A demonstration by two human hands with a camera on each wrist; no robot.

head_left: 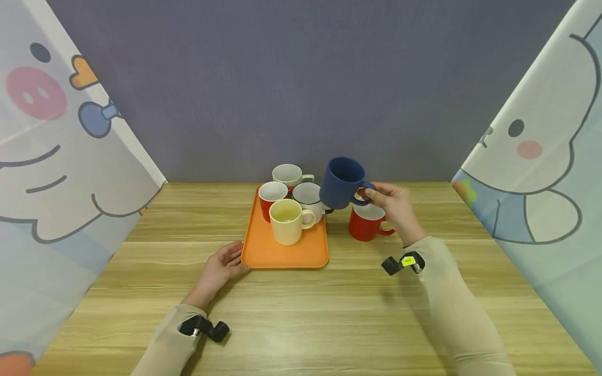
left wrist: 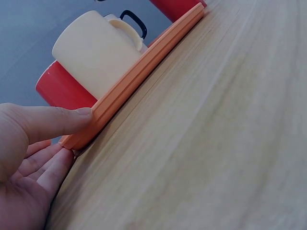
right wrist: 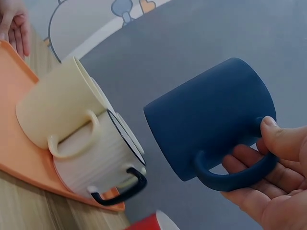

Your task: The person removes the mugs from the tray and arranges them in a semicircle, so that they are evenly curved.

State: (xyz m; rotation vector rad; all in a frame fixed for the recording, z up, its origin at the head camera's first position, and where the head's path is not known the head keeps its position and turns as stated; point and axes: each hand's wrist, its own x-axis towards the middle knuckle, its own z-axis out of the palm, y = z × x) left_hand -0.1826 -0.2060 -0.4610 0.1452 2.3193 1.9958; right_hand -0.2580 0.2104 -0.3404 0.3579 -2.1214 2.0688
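My right hand holds a dark blue mug by its handle, raised and tilted, right of the orange tray. In the right wrist view, the thumb lies on top of the handle with the fingers beneath. My left hand pinches the tray's front left corner, thumb along the front edge and fingers on the left side. On the tray are a pale yellow mug, a white mug with a black rim, a red mug with white inside and, behind, a whitish mug.
Another red mug stands on the wooden table right of the tray, beneath the raised blue mug. A grey panel rises behind the table, and cartoon-printed panels flank both sides.
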